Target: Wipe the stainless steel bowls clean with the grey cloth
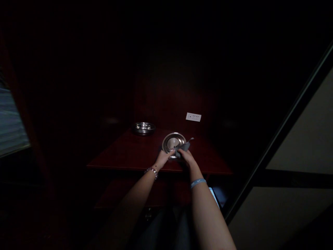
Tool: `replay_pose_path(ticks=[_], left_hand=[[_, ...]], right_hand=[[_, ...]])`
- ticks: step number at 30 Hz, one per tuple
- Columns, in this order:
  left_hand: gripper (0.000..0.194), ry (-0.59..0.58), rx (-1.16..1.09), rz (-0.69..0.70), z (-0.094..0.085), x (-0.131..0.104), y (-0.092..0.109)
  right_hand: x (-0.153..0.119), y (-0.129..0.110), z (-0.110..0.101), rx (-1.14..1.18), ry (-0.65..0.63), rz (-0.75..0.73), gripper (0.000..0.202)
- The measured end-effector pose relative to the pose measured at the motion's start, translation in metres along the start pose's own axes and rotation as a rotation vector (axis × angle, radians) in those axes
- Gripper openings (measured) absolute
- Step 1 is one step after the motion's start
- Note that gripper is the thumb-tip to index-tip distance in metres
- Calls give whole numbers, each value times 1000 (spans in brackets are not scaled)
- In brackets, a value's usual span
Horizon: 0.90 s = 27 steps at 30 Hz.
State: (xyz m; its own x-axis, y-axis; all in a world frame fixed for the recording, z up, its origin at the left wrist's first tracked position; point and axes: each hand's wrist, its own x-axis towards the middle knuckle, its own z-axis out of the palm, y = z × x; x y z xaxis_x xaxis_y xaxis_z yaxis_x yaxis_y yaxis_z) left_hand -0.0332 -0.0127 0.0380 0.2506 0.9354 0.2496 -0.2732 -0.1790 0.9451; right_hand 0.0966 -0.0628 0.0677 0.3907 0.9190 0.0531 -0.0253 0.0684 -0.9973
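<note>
A round, shiny steel plate [171, 141] with a raised rim is held tilted toward me above the front of a dark red shelf [125, 152]. My left hand [162, 158] grips its lower left edge, the thumb lying over the rim. In my right hand [187, 157] is a bunched grey cloth [183, 148], pressed against the lower right of the plate. A corner of the cloth sticks out to the upper right. The fingers under the plate are hidden. Farther back on the left sits a stack of similar steel plates [143, 128].
A white socket panel [193, 117] is on the back wall, right of the plate. Below the shelf's front edge, a lit screen [214, 197] shows beside my right forearm. A dark slanted frame [270, 146] bounds the right side. Much of the surroundings is too dark to make out.
</note>
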Motion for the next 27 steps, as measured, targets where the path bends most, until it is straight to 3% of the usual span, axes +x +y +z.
replay_pose_path(ticks=[3, 9, 20, 27], left_hand=[[38, -9, 0, 11, 0, 1, -1], [45, -4, -9, 20, 1, 1, 0], [33, -21, -25, 19, 1, -1, 1], [36, 4, 21, 12, 1, 0, -1]], right_hand=[[-1, -2, 2, 20, 47, 37, 26], [0, 0, 1, 50, 22, 49, 24], [6, 6, -2, 52, 27, 65, 22], [3, 4, -2, 77, -24, 50, 24]])
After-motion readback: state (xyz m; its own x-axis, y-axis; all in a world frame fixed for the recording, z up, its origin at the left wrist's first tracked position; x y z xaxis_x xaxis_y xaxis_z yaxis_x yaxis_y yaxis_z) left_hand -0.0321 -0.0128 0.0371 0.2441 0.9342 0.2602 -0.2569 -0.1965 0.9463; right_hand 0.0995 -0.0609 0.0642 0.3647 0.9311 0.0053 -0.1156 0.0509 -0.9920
